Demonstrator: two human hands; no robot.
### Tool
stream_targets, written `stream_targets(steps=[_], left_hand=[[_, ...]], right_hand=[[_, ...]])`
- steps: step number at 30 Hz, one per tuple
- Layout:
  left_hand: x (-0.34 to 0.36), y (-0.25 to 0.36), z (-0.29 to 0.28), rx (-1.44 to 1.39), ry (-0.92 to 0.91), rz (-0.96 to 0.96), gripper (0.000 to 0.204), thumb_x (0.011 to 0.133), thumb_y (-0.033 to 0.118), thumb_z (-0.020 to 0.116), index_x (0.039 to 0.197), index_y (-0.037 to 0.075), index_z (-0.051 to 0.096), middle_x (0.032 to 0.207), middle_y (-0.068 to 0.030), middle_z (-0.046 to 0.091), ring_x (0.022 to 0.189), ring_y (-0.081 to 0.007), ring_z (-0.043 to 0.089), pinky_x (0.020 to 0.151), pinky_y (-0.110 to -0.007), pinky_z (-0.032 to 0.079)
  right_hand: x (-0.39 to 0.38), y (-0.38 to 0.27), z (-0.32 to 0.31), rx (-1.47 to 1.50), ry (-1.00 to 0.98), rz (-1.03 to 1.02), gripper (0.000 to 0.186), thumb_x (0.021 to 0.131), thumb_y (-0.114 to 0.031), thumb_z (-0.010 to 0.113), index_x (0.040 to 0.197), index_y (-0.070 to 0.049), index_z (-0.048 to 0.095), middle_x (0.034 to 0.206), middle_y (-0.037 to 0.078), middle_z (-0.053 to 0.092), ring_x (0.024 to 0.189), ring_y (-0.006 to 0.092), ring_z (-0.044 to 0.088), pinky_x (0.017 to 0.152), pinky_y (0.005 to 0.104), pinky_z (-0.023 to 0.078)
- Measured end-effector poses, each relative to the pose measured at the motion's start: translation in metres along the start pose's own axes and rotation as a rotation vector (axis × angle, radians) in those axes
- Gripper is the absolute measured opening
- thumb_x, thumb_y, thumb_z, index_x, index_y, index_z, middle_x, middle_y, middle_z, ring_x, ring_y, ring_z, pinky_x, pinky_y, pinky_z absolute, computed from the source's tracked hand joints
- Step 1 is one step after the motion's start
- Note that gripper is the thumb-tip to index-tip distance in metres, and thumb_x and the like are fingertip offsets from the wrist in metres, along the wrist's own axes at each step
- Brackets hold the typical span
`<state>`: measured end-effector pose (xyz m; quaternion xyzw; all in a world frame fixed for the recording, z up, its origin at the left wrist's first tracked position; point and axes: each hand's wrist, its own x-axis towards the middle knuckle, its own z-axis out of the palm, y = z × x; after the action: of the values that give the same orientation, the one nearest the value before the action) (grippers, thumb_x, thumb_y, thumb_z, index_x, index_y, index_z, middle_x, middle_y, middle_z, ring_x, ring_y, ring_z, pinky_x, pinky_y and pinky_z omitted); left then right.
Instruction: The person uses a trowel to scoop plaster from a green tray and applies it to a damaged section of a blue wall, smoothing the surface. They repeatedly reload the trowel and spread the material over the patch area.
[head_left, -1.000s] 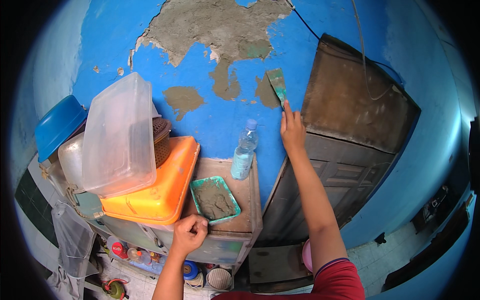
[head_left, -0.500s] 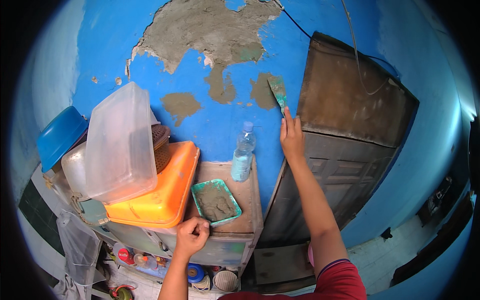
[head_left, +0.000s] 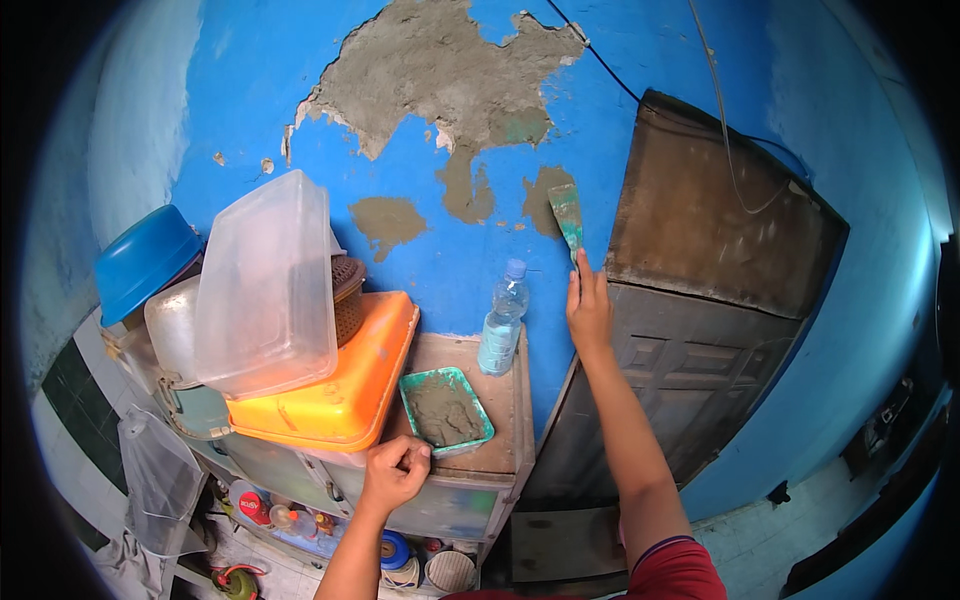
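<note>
My right hand (head_left: 590, 312) is closed round the handle of a putty knife (head_left: 566, 214) with a green-stained blade. Its blade lies against the blue wall, over the right side of a small grey mortar patch (head_left: 541, 200). Low on the cabinet top sits a green tray (head_left: 489, 432) with wet grey mortar (head_left: 442, 413) in it. At the tray's near left corner rests my left hand (head_left: 395, 474), its fingers curled; whether they pinch anything is hidden. A clear water bottle (head_left: 502, 322) with a blue cap stands upright behind the tray.
Left of the tray, an orange tub (head_left: 330, 410) bears a clear plastic box (head_left: 265, 290), beside a blue basin (head_left: 148, 262). A large mortared area (head_left: 430, 75) spreads above. A wooden door (head_left: 690, 350) stands at right, with loose cables (head_left: 725, 130) hanging over it.
The whole view has shifted, so the scene sits lower and farther right. Against the wall, the putty knife has slid slightly down and left. My left hand stays by the tray.
</note>
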<state>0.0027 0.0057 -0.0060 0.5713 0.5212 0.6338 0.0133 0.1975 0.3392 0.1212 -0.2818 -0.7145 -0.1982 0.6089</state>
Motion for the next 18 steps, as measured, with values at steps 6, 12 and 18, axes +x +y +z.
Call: stream_targets(steps=[6,12,18], left_hand=[[0.004,0.000,-0.002,-0.033,-0.003,0.014,0.010,0.090,0.005,0.070,0.082,0.000,0.067,0.058,-0.0011,0.052,0.049,-0.0065,0.043,0.046,-0.026,0.035],[-0.004,-0.002,-0.002,-0.033,0.018,0.074,0.008,0.089,0.003,0.070,0.081,0.000,0.067,0.059,-0.0035,0.054,0.049,-0.0086,0.048,0.048,-0.027,0.039],[-0.002,0.001,0.001,-0.087,-0.008,0.268,0.004,0.082,-0.001,0.070,0.085,-0.001,0.068,0.070,-0.0098,0.063,0.056,-0.0216,0.059,0.055,-0.034,0.047]], right_hand=[[-0.055,0.029,0.008,-0.078,-0.099,-0.028,0.049,0.101,-0.015,0.063,0.149,-0.018,0.054,0.094,0.015,0.057,0.077,0.0351,0.064,0.066,0.0463,0.056],[-0.092,-0.009,-0.072,0.109,-0.171,0.175,0.042,0.102,-0.014,0.063,0.144,-0.013,0.059,0.097,0.013,0.061,0.077,0.0275,0.063,0.075,0.0396,0.053],[-0.059,-0.077,-0.192,0.493,-0.459,0.618,0.028,0.100,-0.015,0.066,0.125,-0.002,0.067,0.102,0.014,0.071,0.092,0.0158,0.066,0.082,0.0343,0.052]])
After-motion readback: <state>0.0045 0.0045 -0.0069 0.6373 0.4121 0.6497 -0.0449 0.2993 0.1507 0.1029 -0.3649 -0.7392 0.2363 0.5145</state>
